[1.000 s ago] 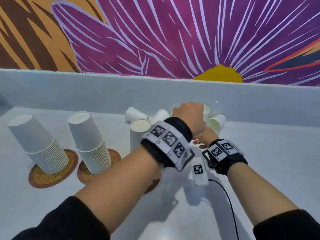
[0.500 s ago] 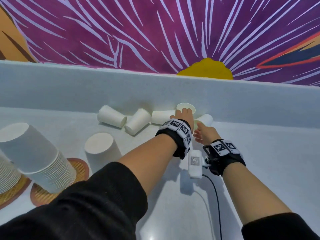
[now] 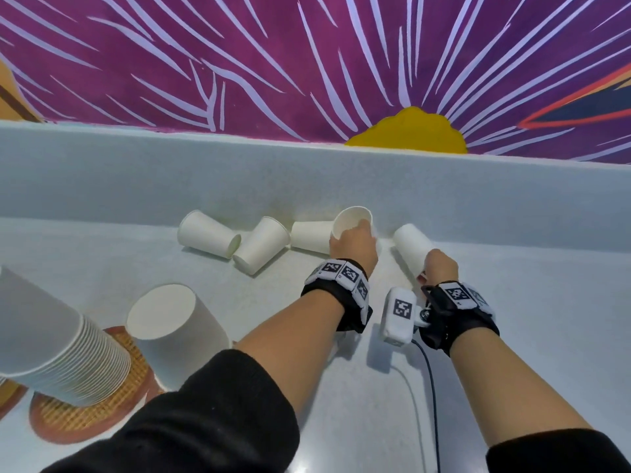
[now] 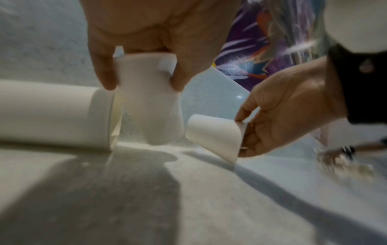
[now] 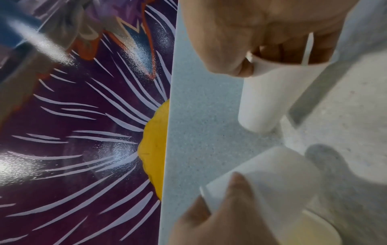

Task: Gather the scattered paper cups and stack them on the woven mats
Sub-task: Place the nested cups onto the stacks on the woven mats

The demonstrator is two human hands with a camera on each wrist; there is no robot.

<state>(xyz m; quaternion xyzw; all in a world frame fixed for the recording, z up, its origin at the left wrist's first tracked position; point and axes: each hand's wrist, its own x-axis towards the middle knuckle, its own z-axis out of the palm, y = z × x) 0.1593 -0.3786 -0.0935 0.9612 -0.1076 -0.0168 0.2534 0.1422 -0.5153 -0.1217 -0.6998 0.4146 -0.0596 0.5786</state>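
A purple flower mural (image 3: 307, 63) fills the top of the frame above a pale worktop (image 3: 512, 336). At lower left, tall upside-down cup stacks (image 3: 51, 343) stand on round woven mats (image 3: 88, 414), with a single upturned cup (image 3: 170, 322) beside them, likely the start of a new stack. Along the back wall at centre, loose paper cups (image 3: 208, 237) lie on their sides. The left hand (image 3: 353, 249) holds one upright cup (image 3: 353, 221), fingers curled round its wall. The right hand (image 3: 440, 268) pinches the rim of a tipped cup (image 3: 411, 245), thumb outside; the fingers inside are blurred, so their hold is probably light. No brand or readable writing shows; the wristbands (image 3: 341, 271) carry only black-and-white square codes.
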